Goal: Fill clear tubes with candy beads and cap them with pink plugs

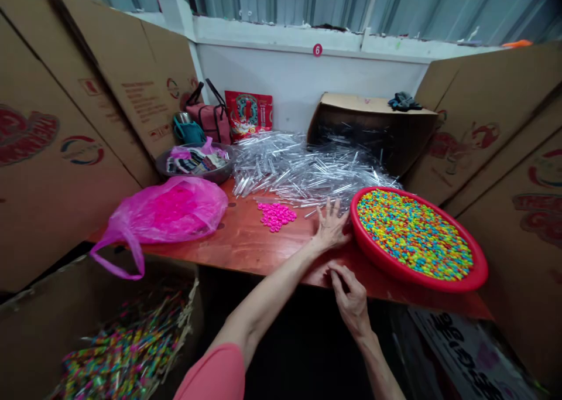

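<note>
My left hand [331, 229] reaches across the table with its fingers spread, between the near edge of a heap of clear plastic tubes [302, 168] and the rim of a red basin [357, 227]. The basin is full of small colourful candy-like pieces [413, 233]. My right hand [352, 300] is just at the table's front edge, thumb and fingertips pinched together. Whatever may be between those fingertips is too small to make out. To the left of my left hand lies a small pile of bright pink caps or beads [276, 215].
A pink plastic bag [175, 212] with pink pieces lies on the red-brown table [246, 248]. Behind it stand a grey bowl [219, 174], a teal flask holder [188, 130] and a handbag [211, 122]. Lower left, a carton [193, 306] holds filled tubes. Cardboard walls flank both sides.
</note>
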Action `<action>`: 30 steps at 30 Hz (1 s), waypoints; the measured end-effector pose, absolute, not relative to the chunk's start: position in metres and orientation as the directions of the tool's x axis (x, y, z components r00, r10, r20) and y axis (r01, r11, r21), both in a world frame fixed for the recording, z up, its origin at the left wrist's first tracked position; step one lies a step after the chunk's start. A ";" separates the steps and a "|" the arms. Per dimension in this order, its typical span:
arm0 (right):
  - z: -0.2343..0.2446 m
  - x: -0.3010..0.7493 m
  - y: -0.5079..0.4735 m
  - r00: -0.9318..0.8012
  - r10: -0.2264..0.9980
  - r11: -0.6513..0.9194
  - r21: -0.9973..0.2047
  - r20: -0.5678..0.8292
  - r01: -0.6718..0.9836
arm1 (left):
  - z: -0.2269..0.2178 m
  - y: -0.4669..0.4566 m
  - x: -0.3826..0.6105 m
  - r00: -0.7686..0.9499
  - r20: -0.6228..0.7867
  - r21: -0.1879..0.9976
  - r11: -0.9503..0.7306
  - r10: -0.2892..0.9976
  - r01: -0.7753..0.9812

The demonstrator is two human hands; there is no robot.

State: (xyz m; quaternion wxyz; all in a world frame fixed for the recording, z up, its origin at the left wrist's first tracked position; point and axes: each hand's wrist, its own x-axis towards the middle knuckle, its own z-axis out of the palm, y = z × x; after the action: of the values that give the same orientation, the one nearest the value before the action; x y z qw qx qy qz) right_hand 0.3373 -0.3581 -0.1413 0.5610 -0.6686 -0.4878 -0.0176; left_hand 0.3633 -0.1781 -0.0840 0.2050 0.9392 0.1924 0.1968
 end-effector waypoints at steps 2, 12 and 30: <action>-0.146 0.338 -0.358 0.512 0.634 0.113 -0.725 0.579 0.680 | -0.091 -0.168 0.385 0.869 0.258 0.423 -0.858 0.422 0.291; -0.146 0.338 -0.354 0.468 0.610 0.101 -0.648 0.640 0.755 | -0.106 -0.128 0.405 0.809 0.265 0.362 -0.832 0.525 0.421; -0.152 0.338 -0.358 0.501 0.639 0.054 -0.683 0.584 0.728 | -0.104 -0.087 0.345 0.721 0.210 0.408 -0.729 0.660 0.549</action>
State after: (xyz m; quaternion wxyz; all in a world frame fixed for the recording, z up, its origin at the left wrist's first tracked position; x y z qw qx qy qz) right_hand 0.3382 -0.3577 -0.1523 0.5283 -0.6864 -0.4979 -0.0422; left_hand 0.3448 -0.0868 -0.1044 0.1609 0.9137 0.3308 0.1729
